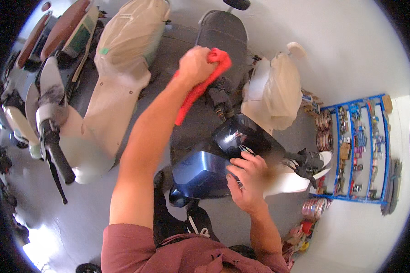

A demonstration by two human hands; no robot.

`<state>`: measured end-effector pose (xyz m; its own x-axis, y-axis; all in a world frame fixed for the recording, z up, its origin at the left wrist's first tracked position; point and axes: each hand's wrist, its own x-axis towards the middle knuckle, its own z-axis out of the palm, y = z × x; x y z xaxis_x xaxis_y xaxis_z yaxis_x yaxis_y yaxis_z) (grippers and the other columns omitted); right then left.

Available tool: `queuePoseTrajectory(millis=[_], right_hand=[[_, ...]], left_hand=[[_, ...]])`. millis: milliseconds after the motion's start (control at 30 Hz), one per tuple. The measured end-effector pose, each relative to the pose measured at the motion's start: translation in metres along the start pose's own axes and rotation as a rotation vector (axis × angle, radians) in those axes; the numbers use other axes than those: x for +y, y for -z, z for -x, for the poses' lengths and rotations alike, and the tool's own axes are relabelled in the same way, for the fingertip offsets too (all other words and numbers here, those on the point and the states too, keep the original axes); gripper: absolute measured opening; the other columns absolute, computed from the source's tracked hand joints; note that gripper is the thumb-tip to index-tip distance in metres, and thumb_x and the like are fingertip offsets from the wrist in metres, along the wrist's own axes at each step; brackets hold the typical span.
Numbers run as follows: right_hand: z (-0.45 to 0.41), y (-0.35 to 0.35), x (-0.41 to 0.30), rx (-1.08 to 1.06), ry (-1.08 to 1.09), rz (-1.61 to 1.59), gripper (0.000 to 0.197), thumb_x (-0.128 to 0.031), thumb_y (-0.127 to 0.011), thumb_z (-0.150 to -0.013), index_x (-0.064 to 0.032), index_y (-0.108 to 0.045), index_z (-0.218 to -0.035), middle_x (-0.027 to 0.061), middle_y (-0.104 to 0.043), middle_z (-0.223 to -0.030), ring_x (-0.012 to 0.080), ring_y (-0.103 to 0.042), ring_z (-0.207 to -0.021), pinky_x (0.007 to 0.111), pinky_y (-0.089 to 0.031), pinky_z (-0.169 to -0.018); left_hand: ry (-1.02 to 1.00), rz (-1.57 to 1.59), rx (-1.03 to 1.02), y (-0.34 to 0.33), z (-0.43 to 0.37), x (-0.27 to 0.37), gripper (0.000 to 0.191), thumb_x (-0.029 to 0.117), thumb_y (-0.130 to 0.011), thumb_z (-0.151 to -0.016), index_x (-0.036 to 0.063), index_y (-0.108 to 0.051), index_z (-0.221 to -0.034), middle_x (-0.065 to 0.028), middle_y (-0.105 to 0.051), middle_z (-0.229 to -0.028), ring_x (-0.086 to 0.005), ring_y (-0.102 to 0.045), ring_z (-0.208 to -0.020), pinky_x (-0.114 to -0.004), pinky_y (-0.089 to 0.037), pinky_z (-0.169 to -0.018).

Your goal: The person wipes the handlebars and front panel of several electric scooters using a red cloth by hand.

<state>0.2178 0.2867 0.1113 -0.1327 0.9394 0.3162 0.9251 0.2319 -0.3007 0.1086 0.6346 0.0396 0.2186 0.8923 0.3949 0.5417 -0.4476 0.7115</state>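
Note:
My left hand [196,65] is closed around a bunched red cloth [200,90], one end of which hangs down. It is over the dark scooter in front of me, close to the scooter's dark grey seat [222,32]. My right hand [247,177] has its fingers spread at the edge of the scooter's glossy black bodywork [234,133], by a small emblem, and appears to touch it. A glossy dark blue panel [200,174] lies to the left of that hand. No object shows in my right hand; its palm is hidden.
Several scooters stand to the left, one with a plastic-covered seat [131,37] and a black handlebar grip [63,157] near me. Another scooter with a plastic cover [283,92] is behind at right. A blue metal shelf [352,150] with small goods stands by the white wall.

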Motion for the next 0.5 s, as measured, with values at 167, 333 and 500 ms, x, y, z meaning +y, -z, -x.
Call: queuePoseTrajectory(millis=[167,333,500], right_hand=[[-0.004,-0.006,-0.012,-0.042,-0.072,0.021,0.026,-0.013,-0.078,-0.081,-0.0145,-0.073,-0.107,0.0033,-0.068,-0.12,0.0299,-0.056,-0.128,0.055,-0.033,-0.113],[-0.009,-0.002,-0.023,-0.034,-0.092,0.03,0.027,-0.013,-0.078,-0.081,-0.0145,-0.073,-0.107,0.0034,-0.069,-0.12,0.0299,-0.057,-0.128,0.056,-0.033,-0.113],[-0.002,-0.008,-0.029,-0.058,-0.075,0.006,0.027,-0.014,-0.077,-0.082,-0.0149,-0.073,-0.108,0.0034,-0.069,-0.119,0.0302,-0.057,-0.127,0.056,-0.032,-0.113]], left_hand=[[-0.22,-0.093,0.164,-0.018,-0.027,-0.055,0.024,0.03,-0.074,-0.085,0.0092,-0.072,-0.099,-0.0136,-0.069,-0.102,-0.0368,-0.065,-0.106,-0.048,-0.056,-0.088],[-0.165,-0.105,0.016,-0.029,-0.039,-0.058,0.03,0.034,-0.071,-0.086,0.0125,-0.076,-0.106,-0.0132,-0.071,-0.114,-0.0383,-0.064,-0.112,-0.054,-0.053,-0.093],[-0.268,-0.195,-0.311,-0.022,-0.037,-0.027,0.037,0.036,-0.071,-0.085,0.0134,-0.078,-0.113,-0.0141,-0.074,-0.114,-0.0399,-0.066,-0.113,-0.054,-0.052,-0.095]])
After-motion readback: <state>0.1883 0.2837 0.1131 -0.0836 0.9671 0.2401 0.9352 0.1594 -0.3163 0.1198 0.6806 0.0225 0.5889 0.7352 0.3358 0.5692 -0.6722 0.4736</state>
